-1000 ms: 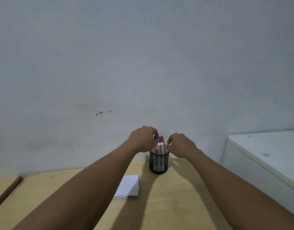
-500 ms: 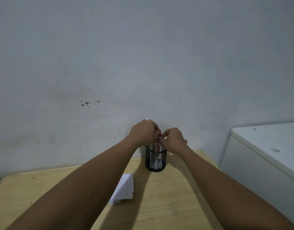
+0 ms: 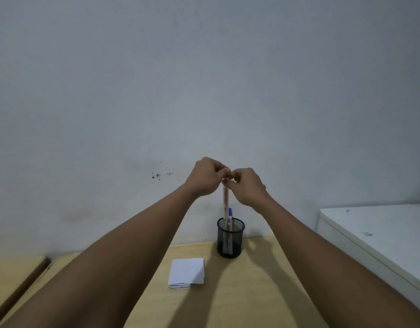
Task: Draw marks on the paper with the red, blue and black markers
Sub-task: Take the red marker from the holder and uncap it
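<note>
- Our left hand [image 3: 205,177] and right hand [image 3: 245,187], both pinched shut, have lifted the red marker [image 3: 225,201] mostly clear of the cup [image 3: 230,237].
- The blue marker [image 3: 230,212] remains inside; which hand bears the weight is unclear.
- The paper [image 3: 187,272] near the surface's back edge waits unmarked.
</note>
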Demonstrator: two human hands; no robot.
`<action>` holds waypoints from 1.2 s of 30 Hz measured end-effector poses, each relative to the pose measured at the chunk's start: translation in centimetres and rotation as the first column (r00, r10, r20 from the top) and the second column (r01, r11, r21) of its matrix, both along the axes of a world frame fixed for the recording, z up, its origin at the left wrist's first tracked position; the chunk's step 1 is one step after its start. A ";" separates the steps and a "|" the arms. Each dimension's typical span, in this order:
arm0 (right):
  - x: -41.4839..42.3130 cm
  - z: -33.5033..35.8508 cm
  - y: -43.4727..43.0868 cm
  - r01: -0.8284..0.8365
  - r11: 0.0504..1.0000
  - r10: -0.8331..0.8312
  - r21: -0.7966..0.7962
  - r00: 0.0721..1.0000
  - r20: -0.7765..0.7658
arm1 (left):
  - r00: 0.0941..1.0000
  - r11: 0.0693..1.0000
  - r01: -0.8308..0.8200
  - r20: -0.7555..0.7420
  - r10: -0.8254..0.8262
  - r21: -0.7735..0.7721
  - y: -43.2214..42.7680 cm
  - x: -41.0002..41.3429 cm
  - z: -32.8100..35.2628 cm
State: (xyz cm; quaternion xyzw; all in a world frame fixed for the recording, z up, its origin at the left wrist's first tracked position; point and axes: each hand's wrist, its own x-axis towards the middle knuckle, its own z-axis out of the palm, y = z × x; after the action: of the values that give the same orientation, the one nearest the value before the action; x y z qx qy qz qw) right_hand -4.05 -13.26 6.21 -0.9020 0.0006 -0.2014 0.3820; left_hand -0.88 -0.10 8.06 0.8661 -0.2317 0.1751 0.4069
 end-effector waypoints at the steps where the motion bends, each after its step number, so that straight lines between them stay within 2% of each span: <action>1: -0.9 0.8 0.7 -0.032 0.998 0.031 0.046 0.999 0.023 | 1.000 1.000 -0.015 0.015 0.015 -0.023 0.7 -1.0 0.9; 5: -4.2 3.0 3.9 -0.131 0.980 0.124 0.148 0.991 0.051 | 0.996 0.994 -0.078 0.040 0.081 -0.071 3.8 -5.1 3.6; 9: -7.1 4.5 7.4 -0.146 0.983 0.132 0.113 0.983 0.129 | 0.984 0.981 -0.164 0.061 0.170 -0.101 7.0 -8.0 5.1; 14: -9.0 5.0 10.8 -0.127 0.990 0.118 0.053 0.982 0.144 | 0.965 0.956 -0.259 0.014 0.264 -0.136 9.7 -10.2 5.2; 20: -9.2 3.6 13.5 -0.041 0.999 0.040 0.004 0.993 0.109 | 0.928 0.920 -0.373 -0.042 0.370 -0.122 11.0 -9.9 3.1; 24: -8.1 0.8 14.2 -0.049 0.999 0.049 -0.017 0.998 0.047 | 0.883 0.872 -0.470 -0.044 0.468 -0.136 11.1 -9.1 2.0; 30: -6.1 -5.0 13.5 -0.131 0.985 0.135 0.114 0.990 -0.027 | 0.926 0.924 -0.377 -0.038 0.375 -0.070 12.2 -6.3 0.2; 33: -5.4 -6.9 12.7 -0.164 0.974 0.169 0.155 0.986 -0.016 | 0.936 0.939 -0.343 -0.100 0.338 -0.038 14.1 -4.7 -4.5; 36: -4.5 -8.5 12.3 -0.183 0.967 0.193 0.177 0.980 -0.043 | 0.916 0.927 -0.366 -0.148 0.374 0.082 15.8 -3.6 -10.0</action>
State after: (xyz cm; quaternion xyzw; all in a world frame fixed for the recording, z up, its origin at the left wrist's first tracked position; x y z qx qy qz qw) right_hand -8.57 -0.99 -2.34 -0.8672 -0.0561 -0.1362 0.4757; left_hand -4.49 15.71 -1.95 0.9159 -0.0348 0.1722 0.3609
